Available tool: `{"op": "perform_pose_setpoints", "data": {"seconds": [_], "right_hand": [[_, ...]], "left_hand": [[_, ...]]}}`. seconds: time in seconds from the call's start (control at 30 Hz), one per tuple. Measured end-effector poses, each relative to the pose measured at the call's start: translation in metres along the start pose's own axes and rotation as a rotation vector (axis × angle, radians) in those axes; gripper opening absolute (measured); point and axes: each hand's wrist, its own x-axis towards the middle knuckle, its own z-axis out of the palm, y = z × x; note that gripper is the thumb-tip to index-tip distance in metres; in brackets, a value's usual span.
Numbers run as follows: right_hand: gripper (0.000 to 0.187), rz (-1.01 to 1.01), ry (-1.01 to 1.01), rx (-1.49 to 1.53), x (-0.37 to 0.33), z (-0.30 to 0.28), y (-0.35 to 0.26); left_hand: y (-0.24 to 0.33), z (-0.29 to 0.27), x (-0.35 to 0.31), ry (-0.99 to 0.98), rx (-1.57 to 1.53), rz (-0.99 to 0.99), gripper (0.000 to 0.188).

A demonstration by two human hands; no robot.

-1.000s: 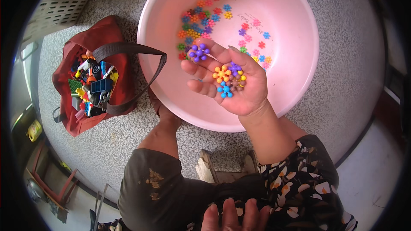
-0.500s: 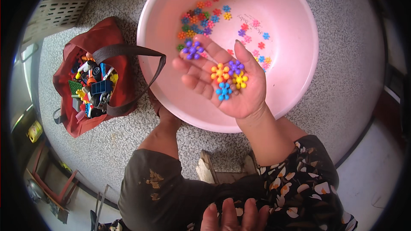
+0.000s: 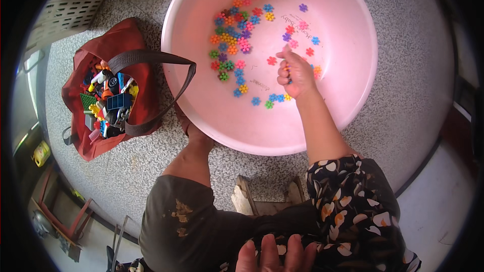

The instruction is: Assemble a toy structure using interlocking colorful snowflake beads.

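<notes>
Your right hand [image 3: 295, 73] is curled, knuckles up, over the pink basin [image 3: 353, 95], fingers pointing away from you; what it grips is hidden. Your left hand [image 3: 275, 257] lies flat on your lap, fingers spread.

A small yellow package [image 3: 41, 153] lies left of the red bag [image 3: 136, 45].

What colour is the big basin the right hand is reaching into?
The basin is pale pink, plain all over; the head view shows it clearly.
</notes>
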Motion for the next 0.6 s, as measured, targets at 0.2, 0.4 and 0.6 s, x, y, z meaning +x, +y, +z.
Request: {"op": "perform_pose_setpoints", "data": {"seconds": [0.2,0.4,0.6], "right_hand": [[0.024,-0.562,0.073,-1.115,0.037,0.019,0.069],[0.022,-0.63,-0.042,-1.552,0.045,0.063,0.094],[0.02,-0.642,-0.078,-1.511,0.064,0.049,0.111]], "left_hand": [[-0.004,-0.015,0.009,-0.15,-0.095,-0.02,0.042],[-0.004,-0.018,0.009,-0.157,-0.119,-0.055,0.043],[-0.006,-0.018,0.009,-0.152,-0.118,-0.057,0.042]]}}
